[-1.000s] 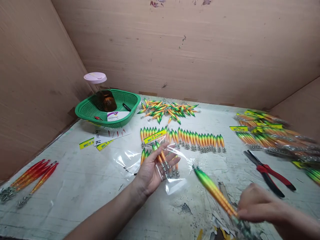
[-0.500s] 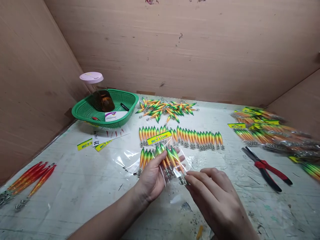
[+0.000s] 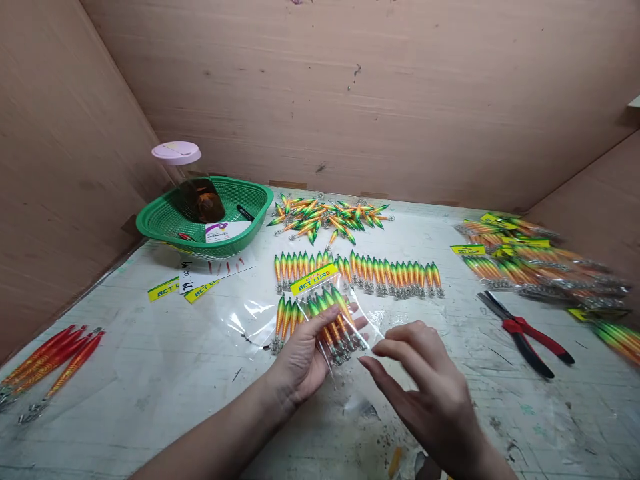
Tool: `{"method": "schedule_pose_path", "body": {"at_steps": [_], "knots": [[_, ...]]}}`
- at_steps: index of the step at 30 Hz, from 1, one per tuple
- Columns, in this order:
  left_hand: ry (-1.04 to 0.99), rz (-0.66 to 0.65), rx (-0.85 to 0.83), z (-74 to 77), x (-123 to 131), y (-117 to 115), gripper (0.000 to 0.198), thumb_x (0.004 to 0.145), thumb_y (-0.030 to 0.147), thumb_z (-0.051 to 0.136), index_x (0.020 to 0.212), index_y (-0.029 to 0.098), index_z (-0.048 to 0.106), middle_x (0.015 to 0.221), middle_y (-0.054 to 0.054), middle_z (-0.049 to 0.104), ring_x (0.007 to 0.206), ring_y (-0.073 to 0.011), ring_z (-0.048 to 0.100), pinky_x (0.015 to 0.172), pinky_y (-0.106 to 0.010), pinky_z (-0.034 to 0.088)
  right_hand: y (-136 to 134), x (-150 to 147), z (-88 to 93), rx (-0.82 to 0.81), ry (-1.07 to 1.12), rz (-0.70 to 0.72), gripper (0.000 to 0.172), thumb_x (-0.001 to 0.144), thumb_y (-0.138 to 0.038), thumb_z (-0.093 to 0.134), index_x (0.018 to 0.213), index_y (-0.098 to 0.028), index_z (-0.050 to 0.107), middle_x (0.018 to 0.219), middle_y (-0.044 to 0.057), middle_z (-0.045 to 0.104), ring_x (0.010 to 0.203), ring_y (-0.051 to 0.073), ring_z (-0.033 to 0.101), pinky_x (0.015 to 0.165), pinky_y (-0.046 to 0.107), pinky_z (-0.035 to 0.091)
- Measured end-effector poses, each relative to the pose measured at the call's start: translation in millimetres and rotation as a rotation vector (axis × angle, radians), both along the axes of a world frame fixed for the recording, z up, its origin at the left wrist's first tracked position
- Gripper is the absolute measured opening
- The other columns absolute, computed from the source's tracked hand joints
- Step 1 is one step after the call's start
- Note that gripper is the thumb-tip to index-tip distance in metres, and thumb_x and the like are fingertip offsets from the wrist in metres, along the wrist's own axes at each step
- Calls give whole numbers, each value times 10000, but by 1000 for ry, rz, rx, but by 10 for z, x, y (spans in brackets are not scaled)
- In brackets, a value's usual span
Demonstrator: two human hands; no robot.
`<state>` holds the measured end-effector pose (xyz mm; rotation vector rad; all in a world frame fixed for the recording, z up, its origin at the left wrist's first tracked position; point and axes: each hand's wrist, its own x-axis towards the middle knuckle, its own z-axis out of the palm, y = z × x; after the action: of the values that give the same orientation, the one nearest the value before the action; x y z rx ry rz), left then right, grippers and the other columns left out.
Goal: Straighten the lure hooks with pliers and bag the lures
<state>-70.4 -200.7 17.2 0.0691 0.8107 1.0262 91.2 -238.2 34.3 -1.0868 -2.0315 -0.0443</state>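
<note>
My left hand (image 3: 303, 350) is closed on a clear plastic bag of squid jigs (image 3: 333, 327), thumb on top and fingers behind. Several green-and-orange jigs lie side by side inside it, hooks toward me, under a yellow "BCT LURE" header label (image 3: 314, 279). My right hand (image 3: 425, 383) is just off the bag's lower right edge, thumb and fingertips apart with nothing between them. Behind the bag, a row of loose squid jigs (image 3: 395, 275) lies on the table, and a few more jigs (image 3: 284, 320) are left of my left hand.
A green basket (image 3: 250, 233) holding a lidded drink cup (image 3: 203, 200) stands at back left. A pile of jigs (image 3: 320, 217) lies at the back. Red jigs (image 3: 75, 363) are far left. Red-and-black pliers (image 3: 525, 333) and packed bags of jigs (image 3: 530, 260) lie right.
My right thumb and fingers have spread and come away from the jig at the bag's lower right. That jig now sits closer to the others inside the bag.
</note>
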Motion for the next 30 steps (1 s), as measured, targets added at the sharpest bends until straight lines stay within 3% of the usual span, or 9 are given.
{"method": "schedule_pose_path", "body": {"at_steps": [3, 8, 11, 13, 16, 20, 23, 26, 30], "knots": [[39, 61, -40, 1, -78, 106, 246, 876, 129, 635, 1112, 76, 678, 1075, -172, 753, 938, -271, 744, 885, -416, 605, 86, 147, -51, -81, 109, -51, 65, 908, -134, 591, 905, -199, 586, 785, 24, 593, 697, 157, 568, 594, 280, 478], [59, 215, -34, 53, -173, 242, 339, 881, 66, 599, 1216, 89, 646, 1014, -156, 768, 888, -241, 756, 860, -362, 616, 226, 130, -410, -256, -87, 64, 180, 823, -63, 618, 908, -221, 618, 796, 9, 649, 678, 155, 621, 556, 241, 507], [58, 221, -26, 56, -158, 243, 329, 891, 59, 581, 1211, 81, 652, 988, -150, 773, 867, -237, 759, 869, -365, 613, 265, 11, -620, -289, -142, 99, 253, 765, -15, 592, 933, -203, 605, 828, 29, 648, 738, 178, 623, 602, 271, 530], [47, 200, -13, 34, -143, 229, 305, 893, 61, 582, 1186, 77, 666, 968, -142, 777, 852, -224, 759, 860, -345, 614, 275, 4, -651, -288, -146, 101, 234, 775, -12, 552, 916, -194, 592, 818, 39, 637, 726, 182, 611, 600, 284, 530], [37, 179, 2, -6, -142, 211, 278, 885, 62, 599, 1151, 79, 680, 974, -132, 778, 847, -211, 757, 839, -324, 618, 232, 187, -476, -308, -125, 115, 167, 843, -53, 528, 904, -203, 567, 793, 29, 619, 701, 166, 613, 583, 262, 532], [28, 138, -9, -20, -159, 200, 267, 882, 84, 612, 1138, 76, 687, 960, -140, 777, 847, -225, 756, 851, -345, 612, 32, 613, 42, -327, -68, 145, 104, 904, -183, 597, 991, -232, 565, 804, 21, 626, 719, 165, 634, 592, 244, 543], [22, 102, -10, -12, -149, 184, 252, 883, 87, 608, 1121, 75, 690, 956, -143, 776, 845, -231, 755, 842, -367, 615, -135, 723, 359, -369, -58, 316, 190, 884, -212, 661, 1052, -240, 577, 823, 25, 656, 745, 181, 660, 643, 263, 564], [25, 91, -2, 0, -112, 152, 220, 884, 69, 597, 1080, 79, 696, 962, -131, 778, 822, -213, 754, 801, -351, 625, -196, 546, 406, -373, -135, 408, 200, 862, -144, 671, 1024, -232, 594, 807, 17, 664, 729, 171, 647, 699, 278, 562], [38, 62, -18, 11, -54, 106, 155, 880, 56, 596, 991, 70, 704, 896, -125, 780, 757, -189, 753, 727, -285, 624, -124, 234, 187, -148, -192, 242, 182, 885, -67, 584, 1036, -165, 609, 824, 51, 673, 751, 183, 576, 675, 313, 509]]}}
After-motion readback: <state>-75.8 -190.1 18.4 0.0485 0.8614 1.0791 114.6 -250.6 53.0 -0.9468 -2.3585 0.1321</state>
